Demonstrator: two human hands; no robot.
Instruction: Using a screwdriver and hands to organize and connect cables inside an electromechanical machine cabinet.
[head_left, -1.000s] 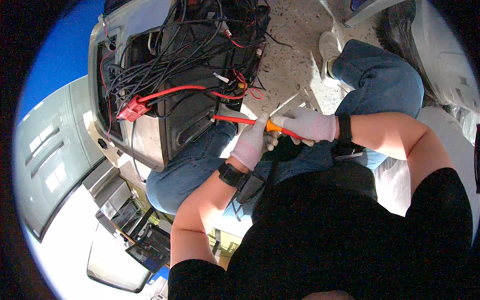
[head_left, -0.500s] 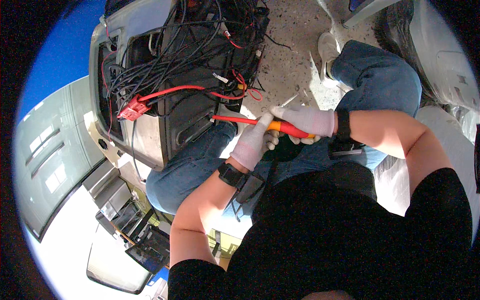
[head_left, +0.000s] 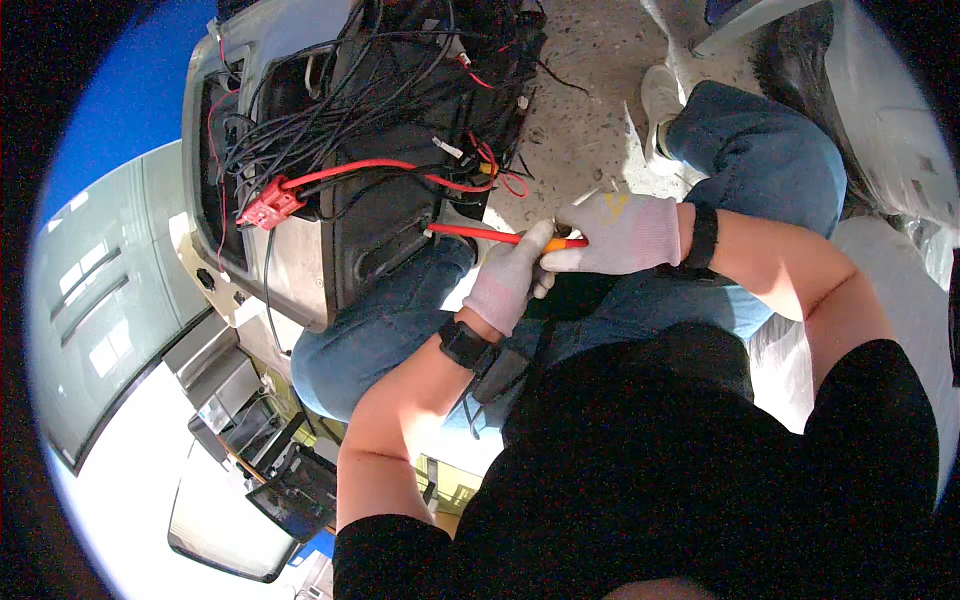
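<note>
A screwdriver with a red sleeved shaft and an orange-and-red handle lies level across the front of my lap. Its tip meets the side of a black panel on a metal-framed unit. My left hand, in a pale glove, pinches the screwdriver where shaft joins handle. Gloved as well, my right hand is wrapped round the handle and hides most of it. Whether a screw sits under the tip is too small to tell.
Tangled black cables lie over the unit. A red connector with a thick red cable rests on its near edge. My jeans-clad legs flank the work, and one white shoe stands on the speckled floor. Plastic-wrapped material is at the right.
My right hand has turned over on the handle, its back now facing up and covering more of the handle. The left hand keeps its place; the view has shifted slightly.
</note>
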